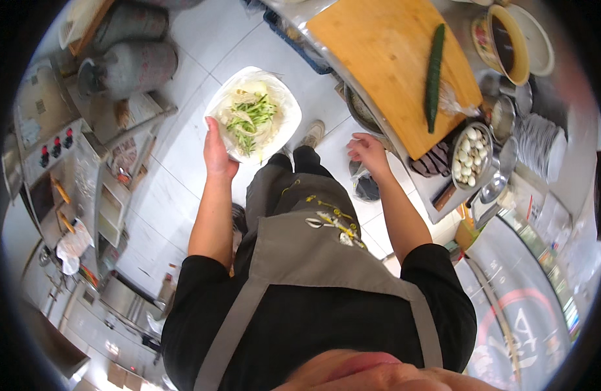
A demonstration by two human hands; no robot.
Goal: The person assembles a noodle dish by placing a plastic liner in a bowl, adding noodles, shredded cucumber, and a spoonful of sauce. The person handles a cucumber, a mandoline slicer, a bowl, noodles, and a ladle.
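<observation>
I see a black top with sleeves (202,287) pushed up. Over it hangs a grey apron (313,260) with yellow embroidery; trousers dark.

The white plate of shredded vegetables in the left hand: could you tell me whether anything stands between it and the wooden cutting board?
Nothing visible does. The left hand holds the white plate over bare floor, apart from the counter. On the cutting board itself, a cucumber lies along its right side.

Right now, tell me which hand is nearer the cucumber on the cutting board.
The right hand. It hovers empty by the counter edge, just below and to the left of the cucumber. The left hand is farther away, holding the white plate of food.
</observation>
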